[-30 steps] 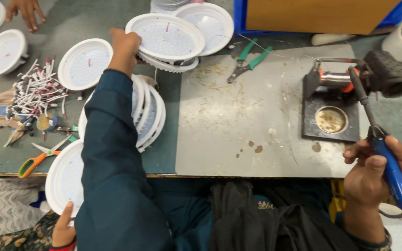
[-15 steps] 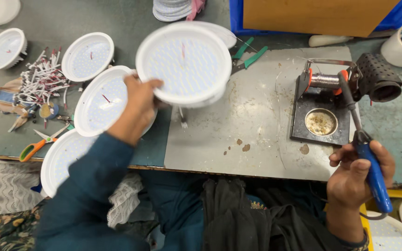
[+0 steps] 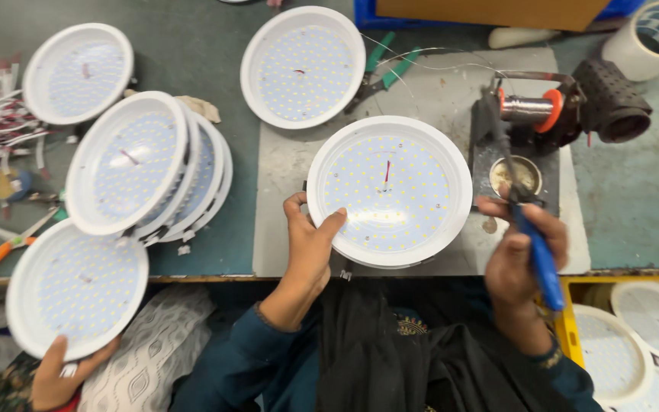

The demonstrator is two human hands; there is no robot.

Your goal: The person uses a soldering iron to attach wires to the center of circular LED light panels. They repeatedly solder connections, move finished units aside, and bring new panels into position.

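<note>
While the left hand (image 3: 310, 240) clamps the near-left rim of a round white LED panel (image 3: 389, 189) lying on the grey mat (image 3: 284, 164), the right hand (image 3: 519, 255) is closed around a blue-handled soldering iron (image 3: 532, 244), just right of the panel, near the solder stand (image 3: 532, 114).

Boxes at the far edge, no labels or screens

I see a brown cardboard box (image 3: 490, 11) sitting in a blue crate (image 3: 366, 15) at the top, and a yellow bin (image 3: 571, 320) at lower right beside my seat.
</note>
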